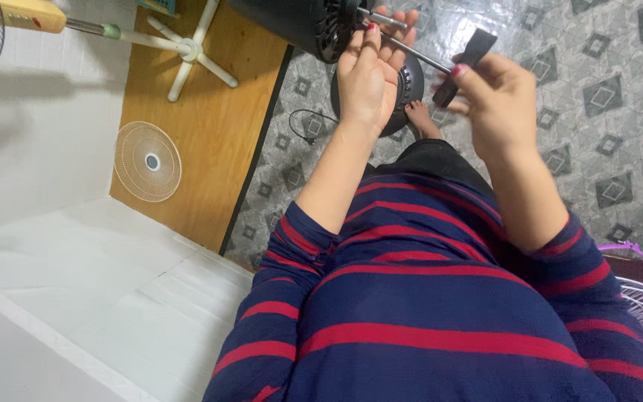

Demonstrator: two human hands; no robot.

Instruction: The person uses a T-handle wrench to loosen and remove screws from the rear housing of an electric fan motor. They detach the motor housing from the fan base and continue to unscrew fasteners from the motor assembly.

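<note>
Left hand (370, 74) laid flat, fingers together, against black fan motor housing (299, 26) at top of view, above round black base (409, 88) on patterned tile floor (604, 89). Right hand (496, 100) closed around dark-handled tool (466, 63), probably a screwdriver, metal shaft (422, 56) angled toward housing. Cream fan grille (147, 161) flat on wooden board (210, 126), well apart.

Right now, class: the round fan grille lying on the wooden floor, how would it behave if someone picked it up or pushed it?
The grille looks like thin open wirework, so it is probably light for its size. The fine spokes may flex or bend if squeezed. Lying flat on the wooden floor, it would likely slide when pushed; only stood on its rim might it roll.
</note>
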